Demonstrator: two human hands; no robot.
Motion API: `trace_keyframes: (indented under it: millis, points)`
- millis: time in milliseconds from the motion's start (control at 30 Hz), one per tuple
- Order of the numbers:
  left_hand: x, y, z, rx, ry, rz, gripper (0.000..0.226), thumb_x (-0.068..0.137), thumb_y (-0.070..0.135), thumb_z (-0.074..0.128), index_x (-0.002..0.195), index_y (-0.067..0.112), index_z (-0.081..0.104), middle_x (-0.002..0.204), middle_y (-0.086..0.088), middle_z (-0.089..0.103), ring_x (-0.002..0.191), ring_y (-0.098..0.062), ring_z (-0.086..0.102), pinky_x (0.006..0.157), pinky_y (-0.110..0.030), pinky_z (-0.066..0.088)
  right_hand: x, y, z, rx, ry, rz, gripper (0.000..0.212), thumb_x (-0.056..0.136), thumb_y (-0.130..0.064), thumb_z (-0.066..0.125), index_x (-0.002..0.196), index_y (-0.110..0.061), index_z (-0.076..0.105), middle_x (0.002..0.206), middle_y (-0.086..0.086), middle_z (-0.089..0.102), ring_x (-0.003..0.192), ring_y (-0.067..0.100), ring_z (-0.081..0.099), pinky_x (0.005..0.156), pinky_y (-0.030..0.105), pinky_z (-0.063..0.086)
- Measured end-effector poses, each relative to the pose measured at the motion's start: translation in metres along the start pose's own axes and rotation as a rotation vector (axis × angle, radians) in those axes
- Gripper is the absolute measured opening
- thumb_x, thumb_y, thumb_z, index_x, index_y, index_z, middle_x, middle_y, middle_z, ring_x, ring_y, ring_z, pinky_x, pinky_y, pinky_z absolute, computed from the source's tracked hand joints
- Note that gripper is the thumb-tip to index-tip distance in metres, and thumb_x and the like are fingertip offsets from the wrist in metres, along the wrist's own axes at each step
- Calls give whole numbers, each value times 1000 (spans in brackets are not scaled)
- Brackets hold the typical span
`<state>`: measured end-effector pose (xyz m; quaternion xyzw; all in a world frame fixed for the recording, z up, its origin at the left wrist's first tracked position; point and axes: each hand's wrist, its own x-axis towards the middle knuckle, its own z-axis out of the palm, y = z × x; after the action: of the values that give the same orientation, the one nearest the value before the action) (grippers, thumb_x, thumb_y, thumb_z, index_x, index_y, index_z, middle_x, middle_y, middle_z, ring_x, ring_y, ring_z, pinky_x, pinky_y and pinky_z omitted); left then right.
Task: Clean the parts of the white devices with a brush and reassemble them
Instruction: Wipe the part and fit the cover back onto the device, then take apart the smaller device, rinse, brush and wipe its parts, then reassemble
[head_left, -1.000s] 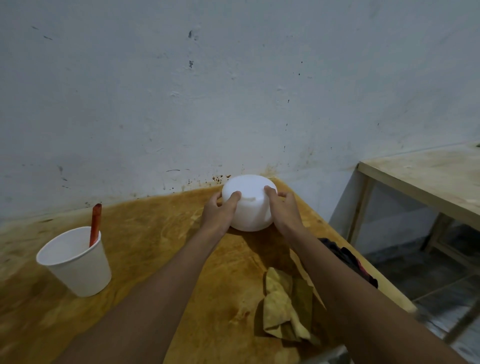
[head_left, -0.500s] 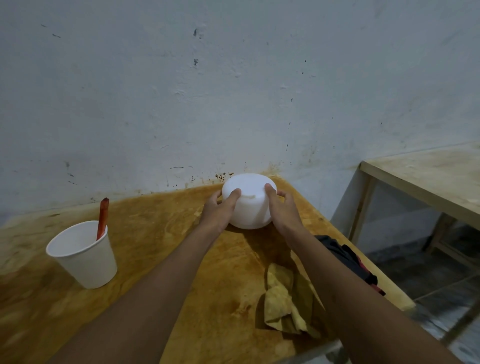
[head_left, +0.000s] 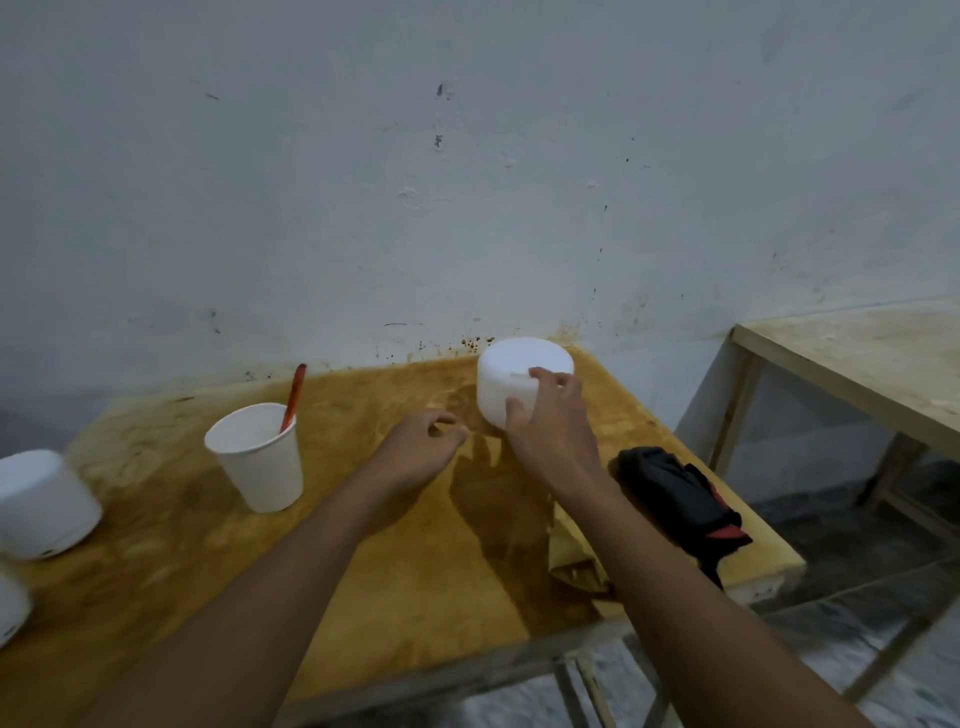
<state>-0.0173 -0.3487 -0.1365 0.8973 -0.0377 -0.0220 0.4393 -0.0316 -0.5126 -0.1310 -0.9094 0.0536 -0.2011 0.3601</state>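
Bare surface (head_left: 441, 571) lies open in the middle, toward me. The paper cup (head_left: 260, 462) stands to my left, the dark cloth (head_left: 675, 493) to my right, the wall (head_left: 467, 208) just behind the white device (head_left: 511, 358).

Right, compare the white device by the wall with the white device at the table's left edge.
The right hand grips the device by the wall; nothing touches the left-edge device. The device by the wall sits far back; the left-edge device is nearer the person. Both are white, rounded and stand on the table.
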Motion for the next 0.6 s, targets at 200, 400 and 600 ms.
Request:
trace_keyframes:
  millis: [200, 400, 600]
  points:
    - [-82, -47, -47, 267, 105, 28, 28, 99, 30, 51, 124, 26, 63, 123, 0, 63, 90, -10, 56, 75, -26, 48, -86, -45, 28, -69, -214, -206, 40, 100, -33, 47, 138, -20, 50, 137, 6, 44, 118, 21, 52, 88, 32, 46]
    - [-145, -80, -92, 173, 253, -45, 27, 98, 20, 53, 122, 17, 64, 135, -4, 57, 118, -20, 53, 90, -28, 45, -148, -87, 67, -151, -367, -281, 41, 98, -36, 47, 135, -18, 52, 139, 11, 46, 125, 28, 49, 104, 45, 42]
    - [-181, -108, -126, 255, 229, -152, 28, 96, 36, 56, 122, 29, 63, 124, 4, 60, 99, -8, 53, 69, -20, 41, -169, -117, 93, -398, -594, -268, 45, 100, -45, 36, 135, -21, 50, 152, 15, 34, 143, 35, 25, 114, 58, 23]
